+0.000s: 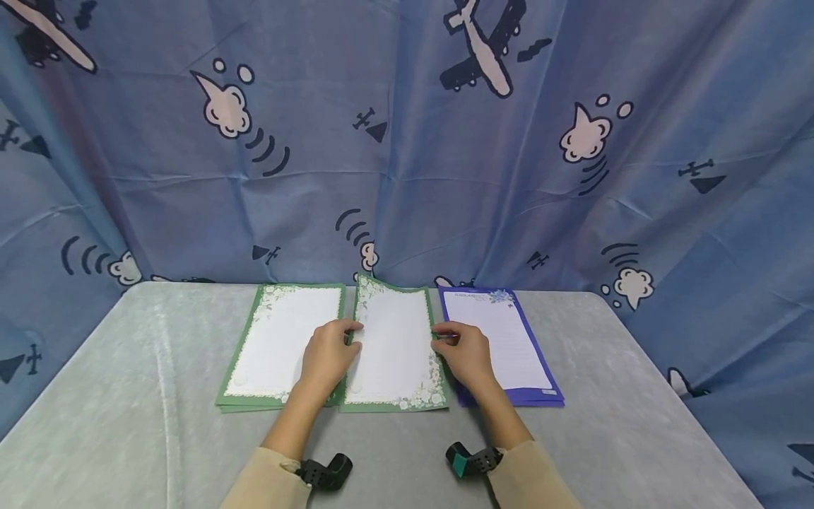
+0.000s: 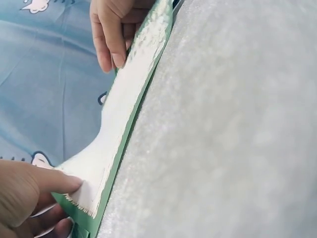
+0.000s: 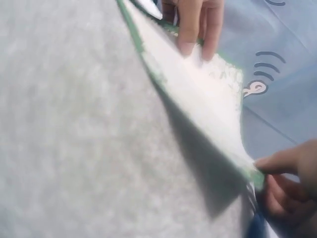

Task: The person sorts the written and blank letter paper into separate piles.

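A green-bordered sheet of paper [image 1: 391, 346] with white floral trim lies between two stacks, slightly curved and partly raised from the table. My left hand [image 1: 326, 353] pinches its left edge, thumb on top and fingers beneath, as the left wrist view shows. On the opposite edge, my right hand [image 1: 467, 352] pinches the sheet between thumb and fingers. The right wrist view shows a shadow under the lifted paper [image 3: 198, 94]. Left of it lies a stack of matching green-bordered sheets [image 1: 280, 346]. Purple-bordered lined sheets [image 1: 509, 346] lie to the right, partly behind my right hand.
A grey cloth-covered table [image 1: 394, 459] bears all the paper. Behind its far edge hangs a blue curtain [image 1: 331, 212] printed with airplanes and clouds. Black wrist cameras [image 1: 327, 472] sit at both beige sleeves [image 1: 270, 484].
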Tool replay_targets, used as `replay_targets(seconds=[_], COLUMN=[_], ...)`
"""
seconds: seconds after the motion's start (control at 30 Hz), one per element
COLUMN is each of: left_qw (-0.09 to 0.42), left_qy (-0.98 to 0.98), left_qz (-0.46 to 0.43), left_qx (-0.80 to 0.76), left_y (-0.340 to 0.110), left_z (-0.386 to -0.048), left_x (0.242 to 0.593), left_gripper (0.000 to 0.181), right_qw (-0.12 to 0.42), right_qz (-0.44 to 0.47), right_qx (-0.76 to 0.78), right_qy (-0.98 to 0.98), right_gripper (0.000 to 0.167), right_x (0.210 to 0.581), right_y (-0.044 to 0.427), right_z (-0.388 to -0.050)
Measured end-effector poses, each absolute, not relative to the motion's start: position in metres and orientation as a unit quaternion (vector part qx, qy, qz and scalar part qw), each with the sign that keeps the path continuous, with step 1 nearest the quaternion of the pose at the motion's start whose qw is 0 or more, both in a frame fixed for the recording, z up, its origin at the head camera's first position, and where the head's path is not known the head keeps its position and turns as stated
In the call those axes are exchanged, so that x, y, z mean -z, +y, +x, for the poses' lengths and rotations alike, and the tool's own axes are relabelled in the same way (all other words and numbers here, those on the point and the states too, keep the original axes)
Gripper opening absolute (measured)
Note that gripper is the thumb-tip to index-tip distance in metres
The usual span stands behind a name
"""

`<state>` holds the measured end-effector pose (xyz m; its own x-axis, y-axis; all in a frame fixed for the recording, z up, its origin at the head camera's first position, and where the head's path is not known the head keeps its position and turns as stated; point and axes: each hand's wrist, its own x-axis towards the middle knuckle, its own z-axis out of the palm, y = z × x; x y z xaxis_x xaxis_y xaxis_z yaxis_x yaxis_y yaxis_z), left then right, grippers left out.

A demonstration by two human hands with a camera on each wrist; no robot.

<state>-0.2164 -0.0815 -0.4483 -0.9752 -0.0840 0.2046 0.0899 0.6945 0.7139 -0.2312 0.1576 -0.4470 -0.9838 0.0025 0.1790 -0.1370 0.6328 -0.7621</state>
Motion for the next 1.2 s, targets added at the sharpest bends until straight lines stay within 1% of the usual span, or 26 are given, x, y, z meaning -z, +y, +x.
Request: replay_targets(seconds=[0.17, 0.3, 0.47, 0.63, 0.9, 1.2], left_qw=[0.11, 0.095, 0.075, 0.06, 0.045, 0.041], left_qy=[-0.912, -0.903, -0.88, -0.864, -0.857, -0.875], left_qz=[0.0, 0.0, -0.005, -0.012, -0.025, -0.009], left_qx=[0.395, 0.42, 0.469, 0.501, 0.513, 0.482], left_y=[-0.082, -0.085, -0.091, -0.1, -0.118, -0.137], left_z=[-0.216, -0.217, -0.217, -0.215, -0.212, -0.205], left_x=[0.447, 0.444, 0.435, 0.422, 0.405, 0.387], left_gripper=[0.029, 0.03, 0.028, 0.028, 0.033, 0.037], right_qw=[0.074, 0.064, 0.033, 0.018, 0.014, -0.006], right_qz=[0.029, 0.022, -0.004, -0.014, 0.003, 0.038], right_qx=[-0.437, -0.45, -0.505, -0.547, -0.587, -0.587], right_qy=[-0.896, -0.89, -0.862, -0.837, -0.809, -0.809], right_gripper=[0.019, 0.018, 0.019, 0.022, 0.028, 0.033], right_x=[0.449, 0.446, 0.438, 0.428, 0.412, 0.405], right_y=[0.159, 0.158, 0.158, 0.155, 0.148, 0.136], right_z=[-0.234, -0.233, -0.23, -0.228, -0.224, -0.219])
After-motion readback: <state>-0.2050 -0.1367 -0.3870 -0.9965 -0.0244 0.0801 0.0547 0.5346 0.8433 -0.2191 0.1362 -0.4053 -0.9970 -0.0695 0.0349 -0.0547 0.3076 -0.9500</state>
